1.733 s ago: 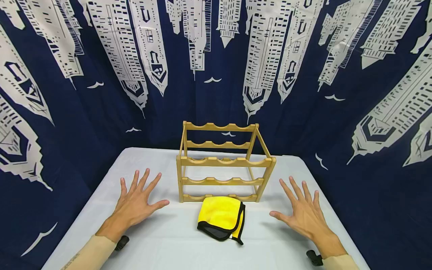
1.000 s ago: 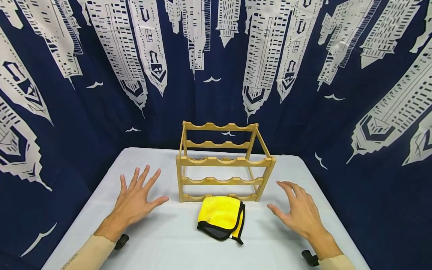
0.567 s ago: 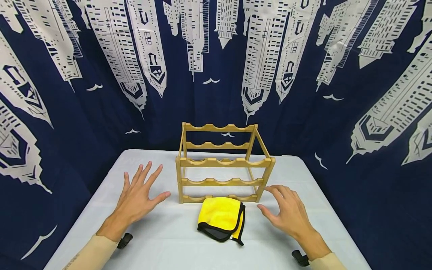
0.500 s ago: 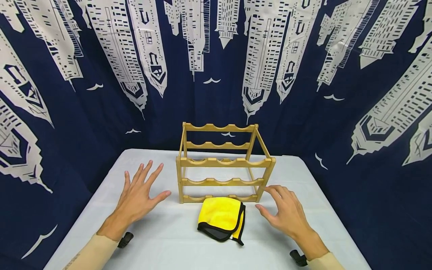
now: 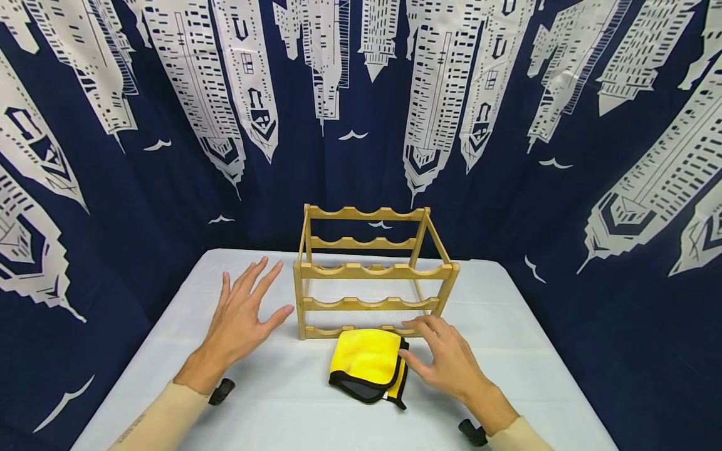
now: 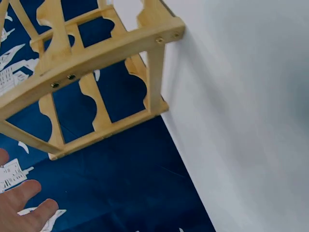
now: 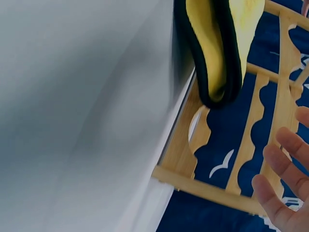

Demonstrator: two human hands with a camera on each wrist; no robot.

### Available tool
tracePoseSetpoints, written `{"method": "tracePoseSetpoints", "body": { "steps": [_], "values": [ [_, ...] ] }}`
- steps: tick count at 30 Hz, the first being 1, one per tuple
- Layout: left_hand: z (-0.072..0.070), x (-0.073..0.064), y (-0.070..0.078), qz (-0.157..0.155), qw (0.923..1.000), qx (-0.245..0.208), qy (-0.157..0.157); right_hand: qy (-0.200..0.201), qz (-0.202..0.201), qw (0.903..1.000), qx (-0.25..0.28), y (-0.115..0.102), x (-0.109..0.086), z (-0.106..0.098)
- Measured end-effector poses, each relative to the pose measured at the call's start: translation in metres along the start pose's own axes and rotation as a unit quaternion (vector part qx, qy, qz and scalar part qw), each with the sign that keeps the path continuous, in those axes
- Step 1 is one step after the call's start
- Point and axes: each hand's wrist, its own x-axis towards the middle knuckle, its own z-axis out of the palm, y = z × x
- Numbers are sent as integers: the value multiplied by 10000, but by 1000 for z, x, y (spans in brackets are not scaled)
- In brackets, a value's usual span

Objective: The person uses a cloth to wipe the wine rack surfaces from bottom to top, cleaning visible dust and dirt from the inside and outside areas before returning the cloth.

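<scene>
A folded yellow cloth [image 5: 365,357] with black edging and a grey underside lies on the white table, in front of a wooden bottle rack [image 5: 375,272]. My right hand [image 5: 445,360] hovers at the cloth's right edge, thumb tip overlapping the black trim and fingers gently bent, holding nothing. In the right wrist view the cloth [image 7: 217,46] hangs into the top, with my fingers [image 7: 285,164] apart from it. My left hand [image 5: 237,326] is spread left of the rack, its thumb near the rack's front left post. The left wrist view shows the rack's side [image 6: 96,58] beyond a few fingertips.
The white table [image 5: 293,413] reaches back to a navy curtain [image 5: 361,175] printed with upside-down white buildings and birds. The rack has scalloped rails on several levels. Small black wrist cameras sit under both wrists.
My right hand has moved left, from the table's right side to the cloth's edge, its fingers bending. The left hand has shifted slightly right and forward. Cloth and rack stay put.
</scene>
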Motion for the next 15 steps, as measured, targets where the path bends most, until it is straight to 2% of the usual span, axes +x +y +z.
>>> {"method": "tracePoseSetpoints", "body": {
  "steps": [8, 15],
  "values": [
    [5, 18, 18, 529, 9964, -347, 561, -358, -23, 9993, 96, -18, 7, 8],
    [10, 36, 36, 842, 9920, -561, 757, -1005, -72, 9949, 46, -39, 19, 19]
  ]
}}
